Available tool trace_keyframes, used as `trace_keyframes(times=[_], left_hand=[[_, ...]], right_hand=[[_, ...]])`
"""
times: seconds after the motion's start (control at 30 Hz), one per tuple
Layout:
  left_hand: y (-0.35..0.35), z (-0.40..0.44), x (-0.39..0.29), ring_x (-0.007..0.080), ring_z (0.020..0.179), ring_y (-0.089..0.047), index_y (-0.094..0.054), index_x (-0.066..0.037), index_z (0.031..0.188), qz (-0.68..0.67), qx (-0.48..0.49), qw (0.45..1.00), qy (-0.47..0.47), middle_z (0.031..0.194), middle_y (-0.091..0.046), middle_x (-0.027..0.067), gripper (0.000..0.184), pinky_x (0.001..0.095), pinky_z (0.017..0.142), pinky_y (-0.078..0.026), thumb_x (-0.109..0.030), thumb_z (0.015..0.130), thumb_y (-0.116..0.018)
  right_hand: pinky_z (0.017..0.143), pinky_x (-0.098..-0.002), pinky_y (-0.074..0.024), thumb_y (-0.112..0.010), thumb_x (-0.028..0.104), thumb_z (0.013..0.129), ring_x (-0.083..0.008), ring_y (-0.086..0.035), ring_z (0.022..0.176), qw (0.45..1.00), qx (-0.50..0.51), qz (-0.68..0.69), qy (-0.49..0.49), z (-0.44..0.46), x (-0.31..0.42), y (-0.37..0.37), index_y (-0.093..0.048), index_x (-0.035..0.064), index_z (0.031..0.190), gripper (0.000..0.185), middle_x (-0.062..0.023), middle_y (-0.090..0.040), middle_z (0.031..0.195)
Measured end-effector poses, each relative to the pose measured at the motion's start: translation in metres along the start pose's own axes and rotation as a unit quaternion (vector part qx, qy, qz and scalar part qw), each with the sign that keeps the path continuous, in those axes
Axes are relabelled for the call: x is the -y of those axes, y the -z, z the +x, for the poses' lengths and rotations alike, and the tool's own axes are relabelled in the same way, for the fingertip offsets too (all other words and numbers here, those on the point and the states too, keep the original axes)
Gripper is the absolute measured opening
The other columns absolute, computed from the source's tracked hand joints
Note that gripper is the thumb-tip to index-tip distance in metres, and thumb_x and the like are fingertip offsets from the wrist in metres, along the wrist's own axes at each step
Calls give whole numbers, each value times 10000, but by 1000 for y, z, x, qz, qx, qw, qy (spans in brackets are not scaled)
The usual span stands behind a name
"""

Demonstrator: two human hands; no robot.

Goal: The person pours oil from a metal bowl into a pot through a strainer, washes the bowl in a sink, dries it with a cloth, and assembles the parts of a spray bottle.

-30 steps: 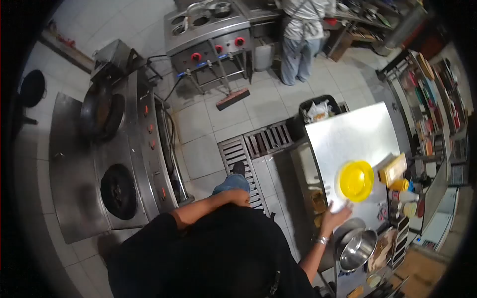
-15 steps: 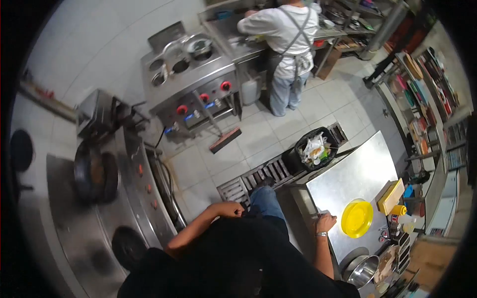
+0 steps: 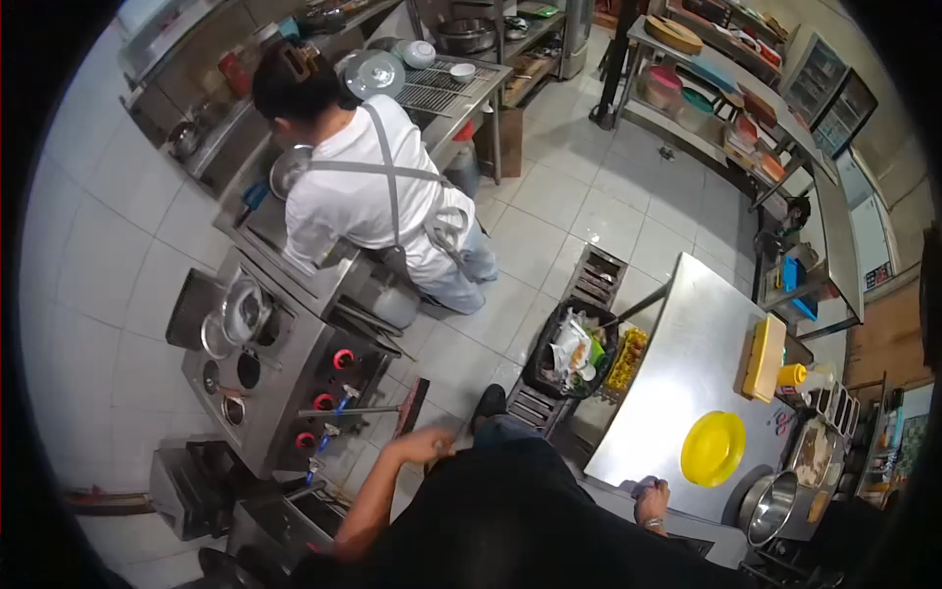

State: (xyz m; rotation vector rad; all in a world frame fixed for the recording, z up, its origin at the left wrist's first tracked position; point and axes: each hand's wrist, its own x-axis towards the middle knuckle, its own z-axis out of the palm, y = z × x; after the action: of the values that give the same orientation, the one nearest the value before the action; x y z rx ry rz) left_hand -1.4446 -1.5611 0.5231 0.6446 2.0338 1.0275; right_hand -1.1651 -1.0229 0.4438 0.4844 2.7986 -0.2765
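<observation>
My right hand is curled at the near edge of the silver steel table; the round yellow plate lies beyond it to the right, near the shiny round metal bowl. My left hand is loosely bent, farther left. I can't tell whether either holds anything.

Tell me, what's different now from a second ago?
The right hand has drawn back from beside the round yellow plate to the edge of the flat metal table; whether it holds anything isn't clear. The whole view has swung, so the steel stove with red knobs appears lower and further left. The plate stayed on the table.
</observation>
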Motion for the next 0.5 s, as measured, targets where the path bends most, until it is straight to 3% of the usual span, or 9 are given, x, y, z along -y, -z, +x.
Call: trace_keyframes(times=[0.07, 0.1, 0.17, 0.2, 0.23, 0.27, 0.33, 0.47, 0.5], left_hand=[[73, 72, 17, 327, 858, -643, -672, -44, 895, 28, 61, 998, -18, 907, -682, 167, 181, 427, 742, -482, -217, 865, -628], [100, 94, 4, 342, 864, -639, -668, -44, 879, 58, 50, 997, 4, 896, -677, 173, 168, 436, 748, -482, -206, 861, -625], [142, 137, -20, 356, 869, -636, -665, -45, 863, 95, 46, 994, 11, 885, -671, 179, 156, 446, 754, -483, -194, 858, -622], [159, 159, -30, 367, 872, -629, -653, -39, 846, 150, -26, 988, 0, 879, -662, 179, 164, 453, 759, -481, -201, 856, -632], [173, 177, -39, 378, 874, -622, -642, -33, 830, 201, -96, 975, -8, 873, -653, 180, 177, 460, 764, -478, -208, 854, -642], [187, 196, -47, 389, 878, -608, -623, -24, 835, 205, -102, 973, -29, 886, -637, 176, 215, 463, 773, -473, -235, 855, -660], [207, 230, -57, 381, 935, -594, -622, -31, 875, 190, -77, 978, -40, 921, -628, 170, 231, 456, 808, -466, -260, 870, -653], [228, 304, -42, 374, 977, -586, -621, -38, 926, 174, 9, 979, -106, 958, -624, 171, 238, 458, 839, -460, -274, 893, -637], [237, 325, -39, 374, 977, -586, -621, -38, 926, 174, 14, 979, -109, 958, -624, 171, 238, 458, 839, -460, -274, 893, -637]], right_hand=[[804, -443, -424, -570, 155, 830, -312, -544, 948, 973, -56, 130, -185, 9, 15, 6, -697, 91, 774, 153, -93, -669, 868], [804, -443, -424, -570, 155, 830, -312, -544, 948, 972, -57, 129, -189, 12, 12, 6, -697, 91, 774, 153, -93, -669, 868], [808, -448, -426, -568, 150, 829, -322, -545, 942, 988, 77, -101, -87, 26, 18, 18, -711, 103, 753, 169, -101, -672, 813], [821, -447, -435, -582, 152, 814, -334, -549, 949, 977, 83, -165, -108, 29, 2, -13, -710, 111, 702, 175, -112, -669, 788], [821, -447, -435, -582, 152, 814, -334, -549, 949, 976, 84, -162, -120, 29, 1, -16, -710, 111, 702, 175, -112, -669, 788], [830, -445, -448, -580, 140, 804, -340, -551, 954, 975, 85, -147, -144, 31, 3, -17, -706, 92, 684, 180, -122, -667, 787], [840, -451, -488, -592, 125, 778, -352, -573, 945, 968, 102, -107, -203, 27, -27, -66, -702, 55, 664, 173, -142, -659, 774], [851, -450, -504, -611, 141, 769, -355, -598, 907, 955, 153, -117, -226, 42, -2, -43, -713, 46, 677, 167, -152, -674, 807], [876, -440, -496, -609, 158, 788, -337, -611, 963, 935, 198, -108, -273, 52, 4, -39, -726, 54, 740, 164, -150, -689, 862]])
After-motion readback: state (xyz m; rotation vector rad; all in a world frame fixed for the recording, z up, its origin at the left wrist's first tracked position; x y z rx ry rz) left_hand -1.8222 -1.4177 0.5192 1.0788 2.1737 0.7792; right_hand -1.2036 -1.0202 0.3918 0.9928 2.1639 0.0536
